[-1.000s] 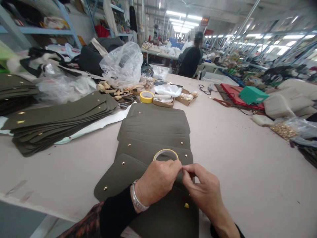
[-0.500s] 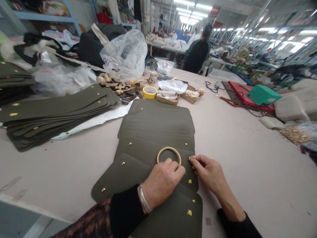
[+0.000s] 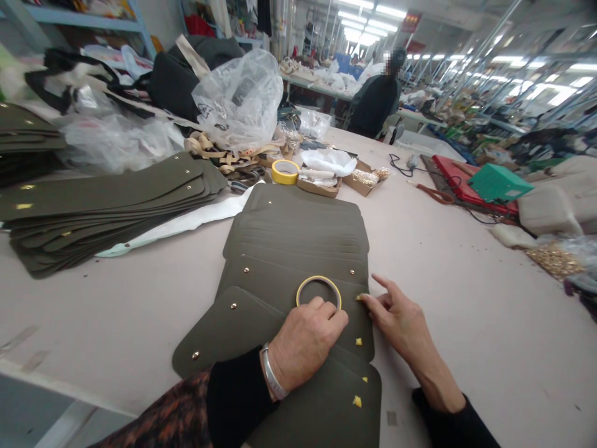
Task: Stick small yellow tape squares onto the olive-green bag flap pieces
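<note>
left hand (image 3: 305, 339): gripping yellow tape roll (image 3: 319, 278), mid-frame | right hand (image 3: 403, 323): fingers apart, thumb at tape scrap (image 3: 359, 297), right edge of olive panels (image 3: 303, 218) | surface (image 3: 466, 311): extends right, near edge lower left | ceiling lights (image 3: 390, 11): top

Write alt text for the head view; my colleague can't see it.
The left hand holds a roll of yellow tape over overlapping dark olive panels on a table, while the right hand touches a tape scrap near their right edge. Another yellow roll sits beyond the panels.
</note>
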{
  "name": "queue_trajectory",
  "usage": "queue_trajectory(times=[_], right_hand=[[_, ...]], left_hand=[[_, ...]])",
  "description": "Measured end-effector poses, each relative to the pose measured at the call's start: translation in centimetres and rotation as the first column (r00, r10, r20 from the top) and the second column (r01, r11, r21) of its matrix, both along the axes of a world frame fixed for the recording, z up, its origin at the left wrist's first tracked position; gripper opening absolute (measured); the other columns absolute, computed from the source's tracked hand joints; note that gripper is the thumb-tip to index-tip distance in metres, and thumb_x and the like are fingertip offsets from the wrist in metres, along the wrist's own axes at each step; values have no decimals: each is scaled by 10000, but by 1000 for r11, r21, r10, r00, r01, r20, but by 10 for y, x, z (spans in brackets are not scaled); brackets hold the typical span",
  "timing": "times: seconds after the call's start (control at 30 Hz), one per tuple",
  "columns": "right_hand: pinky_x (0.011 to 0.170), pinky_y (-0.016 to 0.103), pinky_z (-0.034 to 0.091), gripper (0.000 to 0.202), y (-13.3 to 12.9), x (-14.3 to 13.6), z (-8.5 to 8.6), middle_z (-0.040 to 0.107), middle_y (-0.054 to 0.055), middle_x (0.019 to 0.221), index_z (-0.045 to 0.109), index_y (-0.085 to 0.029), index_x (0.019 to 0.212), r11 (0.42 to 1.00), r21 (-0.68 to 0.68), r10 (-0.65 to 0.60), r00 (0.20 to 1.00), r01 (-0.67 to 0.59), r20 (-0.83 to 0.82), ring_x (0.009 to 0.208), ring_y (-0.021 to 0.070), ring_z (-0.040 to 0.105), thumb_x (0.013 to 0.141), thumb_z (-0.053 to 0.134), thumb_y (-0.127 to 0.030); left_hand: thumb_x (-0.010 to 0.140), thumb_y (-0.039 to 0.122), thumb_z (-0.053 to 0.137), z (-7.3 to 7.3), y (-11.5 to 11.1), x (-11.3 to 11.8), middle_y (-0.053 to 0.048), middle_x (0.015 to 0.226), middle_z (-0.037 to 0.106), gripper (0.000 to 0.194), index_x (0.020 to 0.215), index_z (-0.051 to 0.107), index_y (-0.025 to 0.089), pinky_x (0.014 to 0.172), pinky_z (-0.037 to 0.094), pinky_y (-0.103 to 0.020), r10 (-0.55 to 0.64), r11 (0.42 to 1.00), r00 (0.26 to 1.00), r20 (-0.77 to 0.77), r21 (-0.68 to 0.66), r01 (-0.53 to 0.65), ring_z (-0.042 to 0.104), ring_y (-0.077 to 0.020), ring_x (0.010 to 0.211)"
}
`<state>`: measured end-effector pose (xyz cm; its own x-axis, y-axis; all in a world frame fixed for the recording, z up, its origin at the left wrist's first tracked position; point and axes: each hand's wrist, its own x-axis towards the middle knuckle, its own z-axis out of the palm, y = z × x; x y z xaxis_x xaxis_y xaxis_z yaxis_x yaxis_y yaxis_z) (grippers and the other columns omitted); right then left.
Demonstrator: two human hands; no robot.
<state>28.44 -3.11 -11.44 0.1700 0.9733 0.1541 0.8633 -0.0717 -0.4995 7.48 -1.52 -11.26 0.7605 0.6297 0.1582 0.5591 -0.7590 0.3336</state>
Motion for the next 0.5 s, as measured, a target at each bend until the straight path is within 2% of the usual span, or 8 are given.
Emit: queue_trajectory(times=[0.07, 0.13, 0.2, 0.23, 0.33, 0.43, 0.5], right_hand=[[647, 278, 519, 248, -3, 7, 1, 689, 26, 752, 612, -183, 1053, 988, 104, 113, 993, -117, 43, 653, 159, 651, 892, 511, -343], [752, 294, 526, 189, -6, 12, 0, 683, 61, 875, 635, -193, 955, 935, 166, 289, 946, -312, 149, 788, 167, 654, 920, 466, -272], [817, 318, 520, 210, -6, 11, -1, 671, 80, 923, 642, -190, 967, 877, 133, 419, 871, -461, 258, 864, 182, 640, 928, 436, -207], [821, 325, 520, 222, -5, 9, -1, 668, 87, 921, 642, -182, 980, 865, 102, 445, 844, -492, 300, 865, 187, 636, 928, 427, -186], [762, 319, 522, 235, 2, -1, 0, 665, 89, 859, 654, -157, 958, 896, 1, 414, 837, -443, 357, 778, 191, 636, 923, 421, -162], [722, 304, 508, 217, 9, -14, 2, 677, 84, 816, 670, -152, 904, 955, -109, 297, 883, -277, 362, 733, 193, 647, 902, 454, -165], [721, 301, 494, 207, 13, -19, 4, 691, 85, 805, 676, -159, 866, 969, -167, 230, 901, -179, 368, 754, 202, 658, 889, 470, -172]], left_hand=[[944, 158, 446, -1, 0, 0, -16, 896, 562, 75, 909, 504, 189, 681, 463, -302, -5, 1000, 1000, 0, 8, 5, 489, -188, 825], [946, 161, 445, -2, 1, 0, -17, 893, 559, 76, 905, 502, 189, 674, 457, -300, -5, 1000, 1000, 0, 22, 5, 490, -187, 822], [946, 163, 443, -2, 1, 0, -20, 883, 554, 78, 899, 500, 190, 665, 448, -299, 4, 999, 1000, -2, 43, -4, 491, -189, 818], [945, 162, 444, -2, 1, 0, -21, 878, 552, 78, 896, 498, 190, 659, 443, -300, 7, 999, 1000, -5, 53, -6, 491, -189, 813], [944, 158, 440, -3, 2, -1, -21, 859, 544, 82, 893, 493, 194, 640, 432, -310, 3, 997, 1000, -24, 81, -1, 493, -192, 782], [947, 169, 429, -2, 3, -2, -18, 832, 537, 84, 891, 484, 197, 626, 427, -323, 0, 995, 999, -40, 99, 4, 493, -191, 730], [944, 172, 433, -1, 2, -3, -17, 815, 535, 80, 882, 477, 196, 621, 426, -327, -8, 994, 999, -53, 111, 14, 494, -191, 707]])
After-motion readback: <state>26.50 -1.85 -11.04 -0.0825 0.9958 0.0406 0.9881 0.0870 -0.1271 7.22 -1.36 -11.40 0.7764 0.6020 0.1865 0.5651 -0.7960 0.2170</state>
